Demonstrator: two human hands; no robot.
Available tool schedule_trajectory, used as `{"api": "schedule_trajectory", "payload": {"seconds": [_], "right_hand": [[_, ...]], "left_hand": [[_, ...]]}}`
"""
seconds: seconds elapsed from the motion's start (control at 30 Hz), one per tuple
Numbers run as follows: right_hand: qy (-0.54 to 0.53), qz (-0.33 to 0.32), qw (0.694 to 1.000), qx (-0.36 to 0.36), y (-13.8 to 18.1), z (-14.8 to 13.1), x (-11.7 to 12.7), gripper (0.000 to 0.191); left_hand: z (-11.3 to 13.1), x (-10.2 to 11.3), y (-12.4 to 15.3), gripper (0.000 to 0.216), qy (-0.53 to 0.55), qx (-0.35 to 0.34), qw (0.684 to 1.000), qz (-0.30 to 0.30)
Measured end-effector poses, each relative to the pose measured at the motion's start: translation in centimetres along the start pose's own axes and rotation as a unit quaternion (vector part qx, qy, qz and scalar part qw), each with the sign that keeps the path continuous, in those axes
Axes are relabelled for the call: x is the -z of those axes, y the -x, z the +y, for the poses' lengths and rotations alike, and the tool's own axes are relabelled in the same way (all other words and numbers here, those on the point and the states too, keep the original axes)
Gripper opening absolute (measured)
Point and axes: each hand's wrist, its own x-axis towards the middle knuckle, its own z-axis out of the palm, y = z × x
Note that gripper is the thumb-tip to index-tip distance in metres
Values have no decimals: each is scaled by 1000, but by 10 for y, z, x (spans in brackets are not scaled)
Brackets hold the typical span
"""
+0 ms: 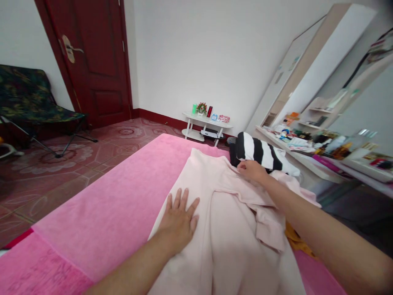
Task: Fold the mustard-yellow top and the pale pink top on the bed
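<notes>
A pale pink long-sleeved garment (pixel 199 254) lies spread over the pink bed cover (pixel 123 196), one sleeve (pixel 270 225) folded across its right part. My left hand (pixel 179 219) rests flat on the garment's left side, fingers spread. At the garment's upper right edge my right hand (pixel 250 170) has its fingers closed on the pale pink cloth. Just beyond that hand is a folded black-and-white striped garment (pixel 260 151). Some mustard-yellow cloth (pixel 297 241) shows from under the pale garment, below my right forearm.
A dressing table (pixel 307 159) crowded with bottles stands along the right. Against the far wall is a small white table (pixel 205 121) with a plant and several small things. A camouflage folding chair (pixel 30 94) and a dark red door (pixel 89 53) are at the left.
</notes>
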Motion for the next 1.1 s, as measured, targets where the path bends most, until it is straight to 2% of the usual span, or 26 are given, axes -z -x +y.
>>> {"api": "schedule_trajectory", "payload": {"seconds": [0.13, 0.2, 0.27, 0.33, 0.4, 0.47, 0.53, 0.6, 0.67, 0.7, 0.77, 0.83, 0.87, 0.9, 0.93, 0.97, 1.03, 1.1], "right_hand": [[44, 37, 994, -94, 53, 56, 22, 23], [35, 36, 989, -141, 73, 81, 23, 22], [-5, 14, 986, -165, 89, 97, 19, 29], [-71, -38, 981, -177, 103, 103, 13, 40], [-167, -129, 963, -165, 118, 99, 5, 41], [-260, -219, 932, -125, 132, 90, -5, 32], [-280, -240, 925, -96, 142, 83, -11, 21], [-224, -175, 953, -100, 146, 79, -10, 10], [-134, -57, 982, -118, 146, 79, 3, 4], [-91, 13, 988, -127, 145, 80, 13, 4], [-28, 157, 979, -131, 144, 76, 38, 8], [-4, 270, 959, -90, 147, 64, 60, 15], [2, 297, 954, -42, 151, 54, 67, 17], [6, 294, 955, 22, 157, 42, 71, 19], [10, 261, 960, 100, 165, 27, 72, 21], [14, 199, 962, 186, 175, 12, 69, 21], [22, 41, 943, 331, 196, -16, 57, 22], [8, -62, 924, 378, 214, -35, 42, 22]], "left_hand": [[3, 0, 1, 51, -20, 3, 1000, 2], [4, 0, 2, 51, -30, 5, 1000, 8], [5, 1, 2, 51, -34, 4, 999, 11], [5, 1, 3, 51, -35, 1, 999, 11], [5, 2, 4, 51, -38, 0, 999, 11], [5, 3, 5, 51, -40, -1, 999, 9], [6, 5, 6, 51, -40, 0, 999, 9], [6, 5, 6, 51, -39, 1, 999, 10], [6, 4, 6, 51, -38, 1, 999, 12], [5, 4, 6, 51, -37, 0, 999, 12], [4, 3, 6, 51, -35, -1, 999, 14], [4, 2, 6, 51, -33, -3, 999, 18], [3, 2, 6, 51, -31, -4, 999, 19], [3, 3, 7, 50, -30, -5, 999, 19], [3, 3, 7, 50, -29, -6, 999, 19], [3, 3, 7, 50, -27, -6, 999, 17], [3, 3, 7, 50, -24, -5, 1000, 14], [2, 3, 7, 50, -22, -4, 1000, 14]]}}
